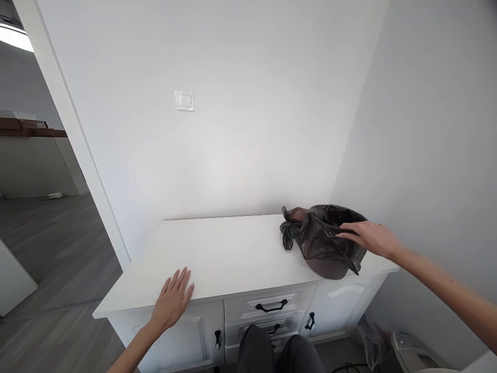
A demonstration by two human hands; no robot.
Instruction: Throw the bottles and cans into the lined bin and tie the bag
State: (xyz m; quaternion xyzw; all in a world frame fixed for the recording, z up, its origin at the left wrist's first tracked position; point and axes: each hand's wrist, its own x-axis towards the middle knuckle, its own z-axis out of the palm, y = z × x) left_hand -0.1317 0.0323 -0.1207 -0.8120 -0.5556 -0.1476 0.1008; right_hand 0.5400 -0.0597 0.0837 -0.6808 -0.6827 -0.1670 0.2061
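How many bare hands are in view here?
2: the left hand rests flat on the white cabinet top, and the right hand is at the black plastic bag.

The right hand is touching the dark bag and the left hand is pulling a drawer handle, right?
Not quite: the head view shows the left hand resting on the white cabinet top instead. The right hand is touching the dark bag, as you said.

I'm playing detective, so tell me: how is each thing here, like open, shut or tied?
Black bag: crumpled, knotted at left
Top drawer: shut
Left cupboard door: shut
Right cupboard door: shut
Ceiling light: lit
Light switch: can't tell
Left hand: resting on cabinet top
Right hand: touching black bag
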